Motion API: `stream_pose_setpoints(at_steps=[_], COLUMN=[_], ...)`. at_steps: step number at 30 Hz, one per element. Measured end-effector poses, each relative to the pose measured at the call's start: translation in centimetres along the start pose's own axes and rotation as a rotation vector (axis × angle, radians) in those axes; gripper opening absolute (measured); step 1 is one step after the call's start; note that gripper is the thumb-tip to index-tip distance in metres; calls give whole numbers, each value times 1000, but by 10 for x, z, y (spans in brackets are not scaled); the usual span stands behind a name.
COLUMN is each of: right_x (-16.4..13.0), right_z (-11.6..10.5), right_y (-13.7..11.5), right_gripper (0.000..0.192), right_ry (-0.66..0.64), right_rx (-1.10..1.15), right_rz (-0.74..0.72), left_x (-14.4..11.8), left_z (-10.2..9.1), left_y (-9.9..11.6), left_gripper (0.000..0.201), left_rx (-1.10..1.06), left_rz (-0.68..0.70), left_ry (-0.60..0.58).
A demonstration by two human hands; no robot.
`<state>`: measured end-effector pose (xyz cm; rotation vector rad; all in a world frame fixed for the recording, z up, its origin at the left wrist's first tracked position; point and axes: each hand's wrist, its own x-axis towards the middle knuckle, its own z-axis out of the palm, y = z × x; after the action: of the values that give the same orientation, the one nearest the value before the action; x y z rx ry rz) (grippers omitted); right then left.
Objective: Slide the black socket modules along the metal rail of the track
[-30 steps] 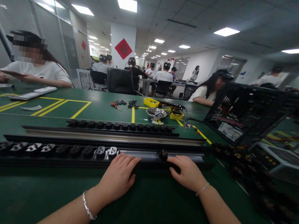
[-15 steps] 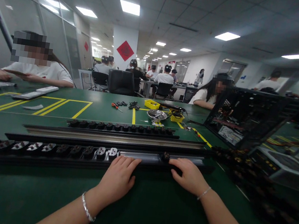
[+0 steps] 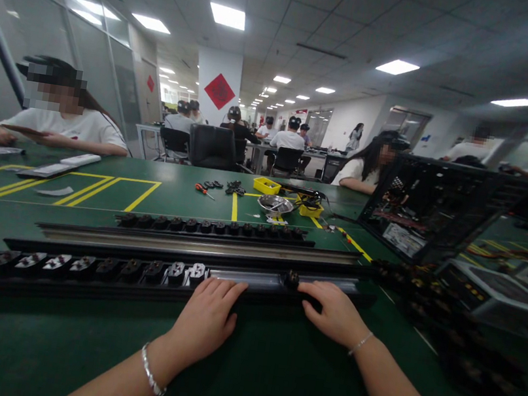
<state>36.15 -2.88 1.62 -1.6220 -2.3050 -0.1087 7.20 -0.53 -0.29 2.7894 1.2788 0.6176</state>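
A long black rail [image 3: 83, 280] lies across the green table in front of me, with a row of several socket modules [image 3: 70, 262] seated in its left half. My left hand [image 3: 206, 318] rests flat on the rail's near edge, fingertips just right of the last module [image 3: 196, 273]. My right hand [image 3: 334, 311] lies on the rail further right, fingers touching a single black module [image 3: 290, 279] that sits alone in the channel. Neither hand is closed round anything. A second rail [image 3: 198, 241] and a strip of black modules [image 3: 210, 224] lie behind.
An open computer case [image 3: 431, 206] and a grey box [image 3: 493, 288] stand at right, with a pile of black parts [image 3: 454, 319] beside them. Yellow bins [image 3: 266, 185], a metal bowl [image 3: 275, 205] and a screwdriver [image 3: 204, 190] sit mid-table. People sit at the far side and beyond.
My view has tilted slightly. Both hands stay on the rail almost where they were; the right hand has shifted a little to the right by the lone module.
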Motion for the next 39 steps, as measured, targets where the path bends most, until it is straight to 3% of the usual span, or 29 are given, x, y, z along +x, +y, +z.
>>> stream_pose_setpoints(at_steps=[39], right_x=[-6], right_z=[-4], right_y=[11], right_gripper=[31], right_ry=[5], right_rx=[-2], right_rz=[22], left_x=[0], left_z=[2], left_y=[-1], left_gripper=[53], left_rx=[-12], left_rz=[8], left_ry=[15])
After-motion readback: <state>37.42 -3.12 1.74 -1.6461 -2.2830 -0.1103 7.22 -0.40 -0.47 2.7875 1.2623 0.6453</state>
